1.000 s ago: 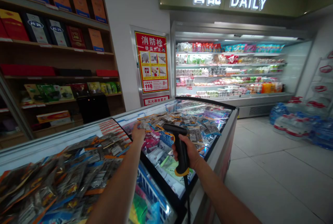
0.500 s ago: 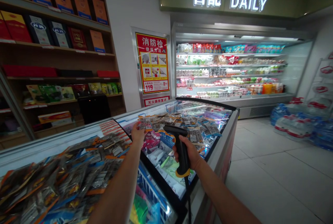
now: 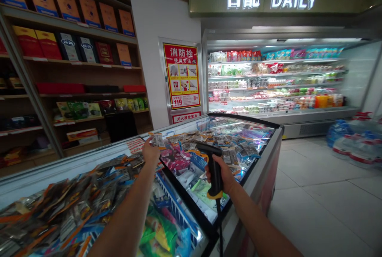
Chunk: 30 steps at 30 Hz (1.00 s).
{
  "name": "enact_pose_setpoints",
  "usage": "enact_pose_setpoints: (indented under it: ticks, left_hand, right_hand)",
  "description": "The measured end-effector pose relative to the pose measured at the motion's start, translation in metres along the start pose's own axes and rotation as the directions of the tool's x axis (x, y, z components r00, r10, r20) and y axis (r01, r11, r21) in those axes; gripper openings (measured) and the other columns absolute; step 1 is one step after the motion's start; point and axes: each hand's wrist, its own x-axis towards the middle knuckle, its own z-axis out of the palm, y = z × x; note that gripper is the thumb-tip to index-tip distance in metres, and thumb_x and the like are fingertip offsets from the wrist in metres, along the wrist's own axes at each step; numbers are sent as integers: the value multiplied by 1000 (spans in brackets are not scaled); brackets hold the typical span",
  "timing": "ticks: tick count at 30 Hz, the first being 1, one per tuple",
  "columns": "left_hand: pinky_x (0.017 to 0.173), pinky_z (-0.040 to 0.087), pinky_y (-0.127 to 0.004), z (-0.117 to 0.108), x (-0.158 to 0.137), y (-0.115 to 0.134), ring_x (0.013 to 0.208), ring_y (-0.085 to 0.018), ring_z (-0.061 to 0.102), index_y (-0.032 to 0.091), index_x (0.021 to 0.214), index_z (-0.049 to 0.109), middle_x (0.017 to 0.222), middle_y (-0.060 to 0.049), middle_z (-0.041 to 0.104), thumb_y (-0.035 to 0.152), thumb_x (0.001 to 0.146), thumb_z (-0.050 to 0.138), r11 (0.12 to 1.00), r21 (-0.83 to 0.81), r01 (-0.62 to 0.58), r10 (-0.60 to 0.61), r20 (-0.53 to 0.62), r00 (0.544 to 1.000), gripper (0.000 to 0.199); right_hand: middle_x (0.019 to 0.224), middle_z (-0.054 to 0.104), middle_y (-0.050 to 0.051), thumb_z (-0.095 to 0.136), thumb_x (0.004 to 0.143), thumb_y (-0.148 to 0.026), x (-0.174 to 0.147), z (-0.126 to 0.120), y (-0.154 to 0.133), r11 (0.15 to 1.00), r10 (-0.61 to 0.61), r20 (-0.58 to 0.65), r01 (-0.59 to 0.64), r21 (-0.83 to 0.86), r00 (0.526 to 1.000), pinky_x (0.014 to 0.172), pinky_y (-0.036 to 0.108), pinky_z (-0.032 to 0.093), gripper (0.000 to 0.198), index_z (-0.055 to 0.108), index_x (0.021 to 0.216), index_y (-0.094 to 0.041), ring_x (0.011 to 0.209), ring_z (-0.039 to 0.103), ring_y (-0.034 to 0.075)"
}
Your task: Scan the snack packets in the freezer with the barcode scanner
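My right hand (image 3: pixel 222 173) is wrapped round the grip of a black and yellow handheld barcode scanner (image 3: pixel 214 171), its cable hanging down over the freezer edge. The scanner's head points left. Out to the left, my left hand (image 3: pixel 151 151) pinches a small snack packet (image 3: pixel 157 139) with orange edging, above the dark bar between the freezer's glass lids. Many similar packets (image 3: pixel 80 197) are heaped on the left lid. Further packets (image 3: pixel 227 145) are spread over the right lid, beyond the scanner.
The chest freezer (image 3: pixel 259 181) holds bagged goods and blue baskets under its glass. Shelves of boxed goods (image 3: pixel 86 46) stand at the left. A lit dairy cooler (image 3: pixel 277 78) is at the back. Packs of bottled water (image 3: pixel 364 145) sit on the floor at right.
The view has swung a little to the left. My left hand has moved left with the packet, away from the scanner. My right hand still holds the scanner.
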Motion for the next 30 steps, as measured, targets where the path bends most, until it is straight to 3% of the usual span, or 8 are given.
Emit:
enact_pose_setpoints:
  ticks: [3, 6, 11, 16, 19, 23, 26, 30]
  left_hand:
    - [72, 45, -31, -34, 4, -4, 90, -24, 58, 16, 109, 55, 97, -11, 62, 3, 64, 48, 967, 253, -39, 43, -10, 999, 48]
    - [78, 43, -34, -61, -2, -6, 93, -26, 56, 15, 108, 54, 95, -12, 62, 3, 63, 50, 924, 382, -2, -2, 11, 1000, 48]
    - [85, 37, -40, -79, -13, -3, 107, -31, 47, 12, 97, 57, 92, -15, 60, 0, 58, 53, 916, 400, 36, -34, -14, 999, 41]
    - [88, 31, -46, -78, -20, 3, 113, -37, 38, 12, 87, 57, 116, -21, 46, 5, 57, 55, 926, 373, 65, -8, -152, 988, 30]
    - [91, 29, -45, -69, -30, 10, 116, -35, 34, 13, 99, 54, 126, -19, 37, 15, 63, 54, 891, 452, -41, 117, -141, 983, 36]
    - [94, 29, -42, -33, -47, 22, 116, -31, 36, 10, 108, 51, 126, -20, 39, 17, 68, 50, 832, 494, -253, 252, 70, 965, 41]
    - [93, 31, -40, 7, -60, 27, 115, -29, 39, 10, 108, 50, 120, -19, 46, 15, 68, 50, 835, 437, -335, 250, 241, 938, 41]
    - [90, 33, -36, 58, -79, 28, 112, -27, 44, 11, 103, 53, 112, -18, 53, 18, 70, 51, 888, 330, -322, 178, 399, 900, 34]
  right_hand:
    - [49, 56, 0, 52, 70, -43, 0, -2, -1, 1000, -5, -4, 5, 10, 1000, 33, 21, 40, 29, 53, 65, -14, 36, 48, 9]
    - [50, 56, 0, 51, 72, -42, 0, -3, -1, 1000, -12, -14, 13, 25, 1000, 34, 21, 40, 28, 54, 66, -14, 37, 48, 10]
    - [50, 57, 0, 52, 72, -40, -1, -4, -3, 998, -41, -29, 43, 56, 999, 34, 20, 40, 26, 54, 67, -15, 38, 49, 9]
    - [48, 56, 1, 52, 72, -40, -1, -4, -5, 997, -55, -61, 59, 57, 997, 34, 20, 40, 26, 53, 65, -15, 37, 48, 10]
    - [49, 56, 0, 51, 72, -40, 0, -5, -6, 995, -68, -58, 72, 75, 996, 35, 20, 40, 26, 55, 69, -15, 37, 49, 9]
    - [49, 56, -1, 53, 70, -40, -1, -5, -7, 992, -84, -63, 90, 86, 994, 34, 20, 40, 26, 55, 75, -15, 38, 49, 10]
    - [48, 55, -1, 54, 69, -41, -1, -5, -7, 991, -83, -94, 92, 101, 992, 34, 20, 39, 26, 55, 74, -16, 37, 48, 9]
    - [48, 55, -2, 56, 66, -43, 1, -7, -8, 987, -105, -130, 119, 112, 986, 34, 20, 39, 29, 55, 75, -16, 37, 48, 10]
